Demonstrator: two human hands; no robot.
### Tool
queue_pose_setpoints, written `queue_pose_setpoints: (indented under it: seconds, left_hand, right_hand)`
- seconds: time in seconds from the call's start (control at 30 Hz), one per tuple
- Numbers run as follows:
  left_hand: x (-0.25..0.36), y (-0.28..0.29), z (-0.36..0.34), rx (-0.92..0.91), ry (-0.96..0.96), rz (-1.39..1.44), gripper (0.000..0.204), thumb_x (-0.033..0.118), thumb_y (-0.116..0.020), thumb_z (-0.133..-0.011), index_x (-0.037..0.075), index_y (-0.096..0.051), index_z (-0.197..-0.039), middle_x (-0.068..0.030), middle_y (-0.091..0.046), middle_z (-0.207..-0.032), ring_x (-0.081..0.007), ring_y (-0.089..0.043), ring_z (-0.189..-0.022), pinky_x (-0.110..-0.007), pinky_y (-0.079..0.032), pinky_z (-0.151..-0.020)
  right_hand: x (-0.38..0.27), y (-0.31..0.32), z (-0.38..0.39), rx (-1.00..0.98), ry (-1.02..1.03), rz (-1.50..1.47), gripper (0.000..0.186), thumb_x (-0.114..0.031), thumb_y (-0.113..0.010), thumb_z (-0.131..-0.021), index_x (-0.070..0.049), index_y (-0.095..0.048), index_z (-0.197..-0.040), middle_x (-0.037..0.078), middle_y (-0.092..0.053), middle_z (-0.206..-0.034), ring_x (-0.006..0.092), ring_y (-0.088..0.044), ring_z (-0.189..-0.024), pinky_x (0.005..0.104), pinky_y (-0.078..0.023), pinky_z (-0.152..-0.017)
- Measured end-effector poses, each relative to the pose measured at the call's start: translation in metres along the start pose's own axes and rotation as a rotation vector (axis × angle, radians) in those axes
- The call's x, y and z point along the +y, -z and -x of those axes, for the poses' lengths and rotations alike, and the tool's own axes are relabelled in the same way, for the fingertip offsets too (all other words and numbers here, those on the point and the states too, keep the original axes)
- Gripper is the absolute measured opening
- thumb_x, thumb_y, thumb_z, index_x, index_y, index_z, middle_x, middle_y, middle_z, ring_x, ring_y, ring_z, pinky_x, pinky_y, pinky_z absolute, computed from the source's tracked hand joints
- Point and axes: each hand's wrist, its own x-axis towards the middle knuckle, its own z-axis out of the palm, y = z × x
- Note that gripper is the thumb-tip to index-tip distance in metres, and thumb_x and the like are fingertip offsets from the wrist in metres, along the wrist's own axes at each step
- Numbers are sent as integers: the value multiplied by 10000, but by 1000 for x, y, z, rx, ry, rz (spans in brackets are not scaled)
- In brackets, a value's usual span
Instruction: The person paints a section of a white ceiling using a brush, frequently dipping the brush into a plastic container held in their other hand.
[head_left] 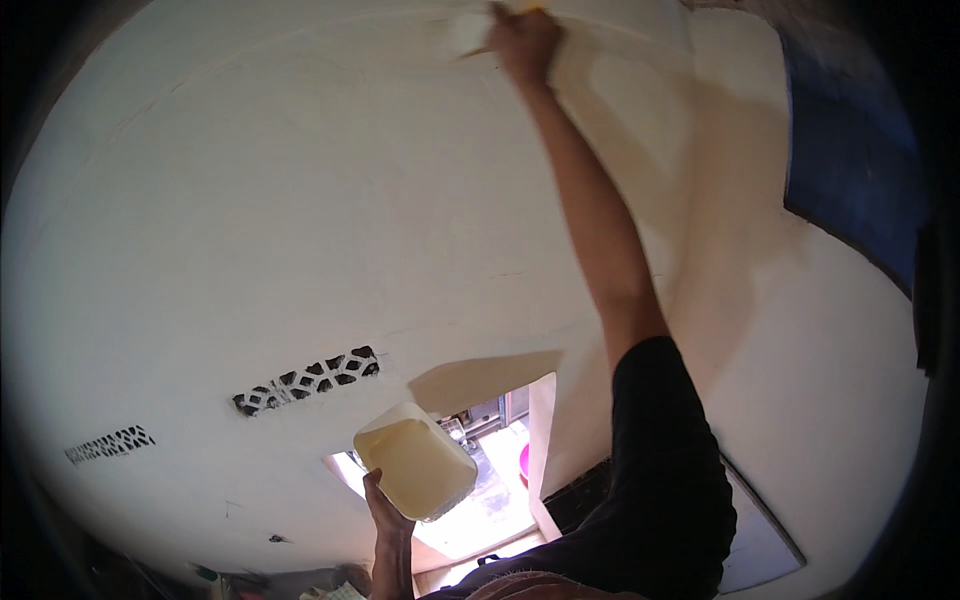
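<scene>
Head view: your right hand [527, 45] is closed around a pale, blurred tool [468, 36] near the upper edge of the wall [300, 200]; whether the tool touches it cannot be told. Your left hand [390, 510] clasps the side of a cream tub [420, 468] before the bright opening [505, 500], toward the wall's lower edge, right of the patterned vent [308, 380].

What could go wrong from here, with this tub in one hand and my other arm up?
The tub, gripped at one side by the left hand, might tip and spill its cream-coloured contents. The right hand is raised high, so balance could suffer. Its blurred pale tool may drip onto the forearm.
</scene>
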Motion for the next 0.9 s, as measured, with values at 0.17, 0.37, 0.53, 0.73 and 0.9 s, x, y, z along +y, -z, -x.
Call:
queue_pose_setpoints:
  seconds: [0.17,0.37,0.53,0.73,0.9]
  left_hand:
    - [-4,11,7,11,-40,-6,561,404,-462,-882,38,-486,-1307,-125,-589,-1201,-274,-597,-1079,-408,-504,-898]
    - [-12,6,7,20,25,-13,562,401,-460,-887,27,-476,-1306,-128,-586,-1192,-267,-601,-1077,-408,-513,-888]
    - [-5,2,13,51,2,-61,560,403,-455,-886,30,-478,-1303,-122,-587,-1188,-262,-607,-1062,-394,-524,-870]
    - [-4,5,11,20,3,-82,557,405,-456,-882,33,-493,-1294,-116,-593,-1174,-253,-612,-1047,-394,-532,-851]
    - [-6,-7,17,24,44,-43,562,411,-464,-874,39,-495,-1295,-116,-593,-1171,-258,-610,-1046,-405,-529,-854]
  right_hand:
    - [42,72,-22,1,-140,146,325,-360,-731,-781,-39,-678,-786,157,-685,-696,327,-678,-653,443,-520,-622]
    - [-81,9,30,-110,104,-5,182,-251,-675,-771,-76,-633,-744,115,-639,-639,317,-639,-568,445,-513,-551]
    - [-247,18,48,-152,95,-449,164,-211,-701,-750,-68,-647,-810,121,-648,-665,307,-647,-578,411,-524,-546]
    - [-199,10,55,-182,-119,-520,398,-327,-758,-771,-37,-564,-579,94,-548,-480,231,-557,-422,372,-443,-457]
    - [-6,40,36,-158,-125,-156,390,-263,-742,-834,-37,-561,-572,90,-534,-526,220,-483,-458,389,-418,-498]
